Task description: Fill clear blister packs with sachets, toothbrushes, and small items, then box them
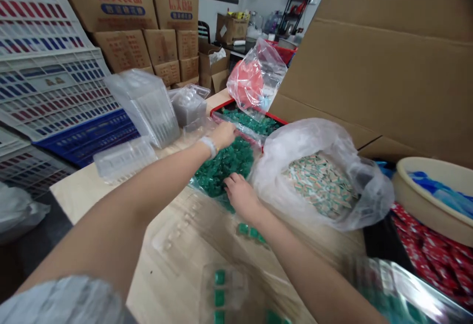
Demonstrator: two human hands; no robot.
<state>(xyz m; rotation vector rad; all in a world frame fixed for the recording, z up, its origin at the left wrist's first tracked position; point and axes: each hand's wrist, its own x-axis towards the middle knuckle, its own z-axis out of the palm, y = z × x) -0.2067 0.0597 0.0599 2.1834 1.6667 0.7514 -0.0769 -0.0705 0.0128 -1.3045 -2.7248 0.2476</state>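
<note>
With our left hand (223, 136) and right hand (238, 193) at the loose heap of small glossy green pieces (218, 174) on the pale wooden tabletop (162, 275), we probably needed light pinches, though we couldn't tell whether either grip had closed.

A loose heap of small, shiny, dark-green pieces (221, 164) lies jumbled towards the far side of the pale wooden counter (148, 284), clear plastic showing along its near edge. Nearer, a shallow, transparent plastic tray (236, 284) lies flat, blurred, with three squarish green blocks (219, 298) lined up along its left side. Between heap and tray sits a short row of bright-green, squarish pieces (253, 233), blurred and partly hidden
</note>
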